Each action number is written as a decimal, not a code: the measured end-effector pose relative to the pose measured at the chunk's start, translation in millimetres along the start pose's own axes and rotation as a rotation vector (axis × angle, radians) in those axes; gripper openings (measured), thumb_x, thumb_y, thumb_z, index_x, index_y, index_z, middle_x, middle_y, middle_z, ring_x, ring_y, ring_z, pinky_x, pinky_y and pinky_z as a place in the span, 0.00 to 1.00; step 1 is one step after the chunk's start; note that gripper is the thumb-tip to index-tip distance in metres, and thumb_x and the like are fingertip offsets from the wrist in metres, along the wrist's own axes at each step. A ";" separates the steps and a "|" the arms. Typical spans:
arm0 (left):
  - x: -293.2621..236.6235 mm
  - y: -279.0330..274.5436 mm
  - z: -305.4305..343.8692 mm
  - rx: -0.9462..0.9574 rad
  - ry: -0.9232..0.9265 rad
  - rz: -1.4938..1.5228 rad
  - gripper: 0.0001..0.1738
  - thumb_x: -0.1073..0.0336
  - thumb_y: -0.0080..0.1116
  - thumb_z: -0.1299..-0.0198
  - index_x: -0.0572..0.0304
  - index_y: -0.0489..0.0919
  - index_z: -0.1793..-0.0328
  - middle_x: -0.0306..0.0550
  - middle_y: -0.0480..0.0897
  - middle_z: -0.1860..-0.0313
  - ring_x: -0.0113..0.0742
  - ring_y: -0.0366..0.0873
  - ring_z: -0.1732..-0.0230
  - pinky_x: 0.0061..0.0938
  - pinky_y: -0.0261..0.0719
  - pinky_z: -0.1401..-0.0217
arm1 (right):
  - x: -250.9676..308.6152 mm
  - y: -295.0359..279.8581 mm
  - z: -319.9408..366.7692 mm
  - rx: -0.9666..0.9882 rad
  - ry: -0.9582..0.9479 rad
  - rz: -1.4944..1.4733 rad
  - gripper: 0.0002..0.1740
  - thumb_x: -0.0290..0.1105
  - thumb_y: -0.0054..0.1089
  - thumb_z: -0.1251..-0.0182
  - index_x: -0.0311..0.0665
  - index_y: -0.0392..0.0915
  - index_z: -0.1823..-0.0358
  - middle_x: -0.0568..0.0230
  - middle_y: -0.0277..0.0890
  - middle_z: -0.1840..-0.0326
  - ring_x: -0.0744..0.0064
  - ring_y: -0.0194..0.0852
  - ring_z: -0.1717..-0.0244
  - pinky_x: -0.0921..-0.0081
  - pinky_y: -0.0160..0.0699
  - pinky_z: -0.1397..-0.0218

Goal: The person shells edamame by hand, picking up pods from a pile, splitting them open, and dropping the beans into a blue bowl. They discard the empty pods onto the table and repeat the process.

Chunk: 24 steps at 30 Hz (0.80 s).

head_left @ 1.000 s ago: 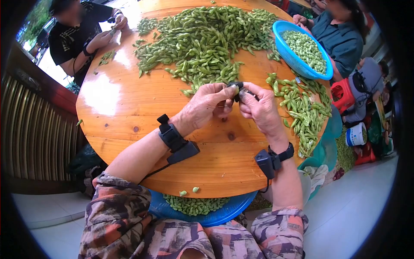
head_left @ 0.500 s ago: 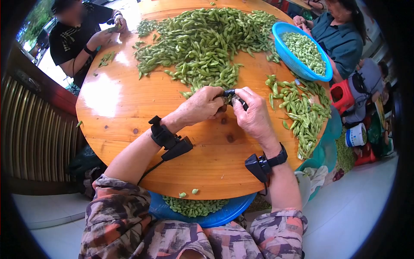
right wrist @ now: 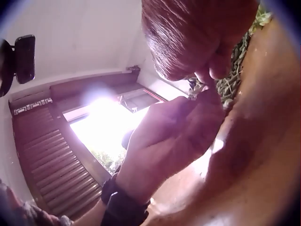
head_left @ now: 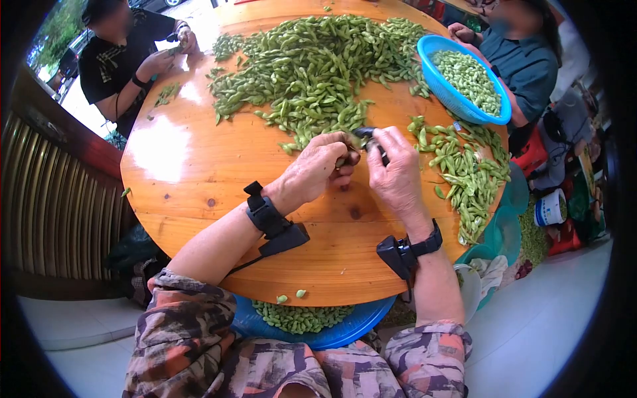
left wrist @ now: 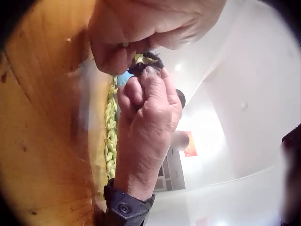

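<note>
Above the wooden table, my two hands meet over one green soybean pod (left wrist: 146, 60). My left hand (head_left: 317, 166) curls its fingers and grips the pod near its fingertips. On the other side, my right hand (head_left: 398, 174) pinches at it with thumb and forefinger; black coverings (head_left: 363, 132) show at these fingertips. Fingers hide most of the pod in the head view. Just beyond the hands lies a big heap of green pods (head_left: 305, 73). To the right is a looser spread of pods (head_left: 471, 176).
A blue basket (head_left: 428, 50) of shelled beans stands at the table's right edge. Another blue basin (head_left: 365, 325) with beans sits below the near edge of the table (head_left: 199, 232). Two loose beans (head_left: 282, 298) lie near that edge. Two people sit across at the left and right.
My left hand has rolled so that its thumb side and lower fingers show more. My right fingertips have shifted slightly upward. Both hands stay together above the table.
</note>
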<state>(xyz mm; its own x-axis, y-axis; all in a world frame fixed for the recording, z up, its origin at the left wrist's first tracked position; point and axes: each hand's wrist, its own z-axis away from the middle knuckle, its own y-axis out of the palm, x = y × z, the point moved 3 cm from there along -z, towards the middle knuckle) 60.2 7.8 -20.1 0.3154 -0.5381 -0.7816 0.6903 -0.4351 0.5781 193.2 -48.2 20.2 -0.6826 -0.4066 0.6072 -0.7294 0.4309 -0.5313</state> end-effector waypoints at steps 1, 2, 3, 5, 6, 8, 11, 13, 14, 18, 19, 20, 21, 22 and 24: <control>-7.5 3.1 2.2 0.003 0.008 -0.122 0.10 0.74 0.43 0.37 0.61 0.72 0.52 0.39 0.72 0.69 0.23 0.64 0.76 0.18 0.64 0.77 | -3.5 -5.9 -2.1 -0.056 -0.021 0.102 0.10 0.16 0.51 0.40 0.27 0.77 0.57 0.50 0.71 0.63 0.52 0.76 0.67 0.62 0.75 0.65; -14.2 4.1 2.7 0.006 0.018 -0.243 0.12 0.73 0.44 0.37 0.61 0.73 0.49 0.40 0.72 0.68 0.23 0.65 0.75 0.18 0.64 0.77 | -11.0 -10.4 -2.9 -0.060 -0.024 0.103 0.10 0.16 0.51 0.40 0.27 0.77 0.57 0.50 0.71 0.63 0.52 0.76 0.67 0.62 0.75 0.65; -20.2 -0.7 -1.4 -0.024 0.093 -0.338 0.11 0.71 0.47 0.36 0.63 0.76 0.50 0.37 0.73 0.73 0.22 0.65 0.78 0.19 0.63 0.78 | -20.5 -16.9 -3.0 -0.121 0.024 0.252 0.11 0.17 0.51 0.40 0.27 0.77 0.56 0.50 0.71 0.63 0.53 0.76 0.66 0.63 0.76 0.64; -37.1 -9.6 -13.9 -0.113 0.229 -0.700 0.09 0.70 0.48 0.35 0.65 0.77 0.54 0.37 0.73 0.77 0.22 0.66 0.79 0.20 0.64 0.78 | -33.8 -30.1 -1.0 -0.141 0.137 0.520 0.14 0.18 0.52 0.39 0.26 0.77 0.51 0.48 0.71 0.60 0.54 0.76 0.64 0.63 0.78 0.61; -47.4 -9.6 -18.6 -0.206 0.363 -1.058 0.09 0.68 0.50 0.35 0.66 0.79 0.59 0.36 0.73 0.80 0.21 0.66 0.80 0.21 0.65 0.78 | -32.1 -32.2 -1.2 -0.141 0.137 0.522 0.14 0.18 0.52 0.39 0.26 0.77 0.51 0.48 0.71 0.60 0.54 0.76 0.64 0.63 0.78 0.61; -57.3 -7.0 -31.0 -0.302 0.448 -1.215 0.11 0.66 0.54 0.38 0.68 0.81 0.64 0.44 0.77 0.82 0.31 0.72 0.82 0.29 0.71 0.74 | -32.8 -33.9 -1.3 -0.075 0.257 0.616 0.18 0.19 0.51 0.39 0.26 0.74 0.46 0.48 0.71 0.59 0.52 0.75 0.63 0.62 0.77 0.59; -59.3 -5.8 -51.6 -0.309 0.549 -1.670 0.10 0.66 0.58 0.47 0.67 0.81 0.65 0.59 0.81 0.72 0.58 0.79 0.66 0.45 0.76 0.60 | -37.3 -25.0 0.4 -0.042 0.217 0.530 0.20 0.19 0.50 0.38 0.27 0.71 0.43 0.47 0.71 0.59 0.49 0.75 0.62 0.59 0.77 0.58; -57.8 -2.8 -55.7 -0.298 0.504 -1.743 0.10 0.66 0.58 0.48 0.67 0.81 0.66 0.59 0.81 0.70 0.58 0.79 0.64 0.45 0.76 0.59 | -39.2 -20.9 0.6 -0.021 0.225 0.490 0.20 0.19 0.49 0.38 0.27 0.71 0.43 0.46 0.71 0.59 0.48 0.76 0.61 0.58 0.77 0.58; -55.5 -1.3 -56.8 -0.289 0.459 -1.819 0.10 0.66 0.58 0.48 0.67 0.80 0.67 0.59 0.81 0.69 0.57 0.79 0.61 0.45 0.76 0.57 | -40.9 -19.6 1.6 -0.002 0.233 0.447 0.21 0.20 0.49 0.38 0.28 0.70 0.42 0.46 0.71 0.59 0.48 0.76 0.60 0.58 0.77 0.57; -56.7 -5.8 -44.9 -0.384 0.809 -1.652 0.08 0.68 0.55 0.43 0.67 0.78 0.63 0.51 0.80 0.69 0.51 0.78 0.66 0.42 0.76 0.58 | -35.6 -19.5 -0.3 -0.079 0.131 0.331 0.16 0.21 0.50 0.37 0.26 0.75 0.48 0.45 0.75 0.67 0.50 0.77 0.69 0.60 0.77 0.63; -58.3 -4.8 -39.7 -0.383 0.811 -1.654 0.08 0.68 0.55 0.43 0.67 0.78 0.63 0.51 0.80 0.69 0.51 0.78 0.66 0.42 0.76 0.58 | -32.5 -19.5 -1.2 -0.083 0.131 0.331 0.16 0.21 0.50 0.37 0.26 0.75 0.48 0.45 0.75 0.67 0.50 0.77 0.69 0.60 0.77 0.63; -58.1 -7.2 -36.3 -0.294 0.675 -1.465 0.08 0.67 0.55 0.40 0.65 0.78 0.61 0.47 0.79 0.71 0.42 0.75 0.71 0.35 0.75 0.64 | -30.0 -18.6 -2.2 -0.058 0.187 0.137 0.15 0.22 0.51 0.36 0.26 0.76 0.49 0.51 0.75 0.72 0.59 0.75 0.74 0.66 0.75 0.68; -57.6 -5.6 -30.0 -0.209 0.540 -1.272 0.07 0.67 0.54 0.37 0.64 0.77 0.59 0.43 0.78 0.72 0.32 0.72 0.75 0.28 0.74 0.69 | -28.1 -17.9 -2.6 -0.031 0.241 -0.056 0.14 0.23 0.52 0.35 0.26 0.77 0.49 0.56 0.74 0.77 0.68 0.73 0.79 0.72 0.73 0.74; -57.7 -1.6 -20.1 -0.210 0.540 -1.273 0.07 0.67 0.54 0.37 0.64 0.77 0.59 0.43 0.78 0.72 0.32 0.72 0.75 0.28 0.74 0.69 | -25.1 -19.1 -2.9 -0.031 0.242 -0.057 0.14 0.23 0.52 0.35 0.26 0.77 0.49 0.56 0.74 0.77 0.68 0.73 0.79 0.72 0.73 0.74; -39.8 0.6 -3.9 0.014 0.074 -0.553 0.06 0.65 0.55 0.33 0.60 0.77 0.58 0.37 0.76 0.73 0.17 0.62 0.79 0.14 0.63 0.78 | -27.5 -8.6 1.9 0.140 0.611 -0.767 0.16 0.24 0.52 0.32 0.26 0.75 0.45 0.71 0.67 0.79 0.86 0.63 0.80 0.85 0.63 0.79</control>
<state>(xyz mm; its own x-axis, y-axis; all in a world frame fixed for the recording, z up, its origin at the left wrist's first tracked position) 50.6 31.8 10.4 -0.0456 -0.1750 -0.9835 0.7576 -0.6478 0.0802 218.1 -42.2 6.9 0.0890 -0.0336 0.9955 -0.9897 0.1094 0.0922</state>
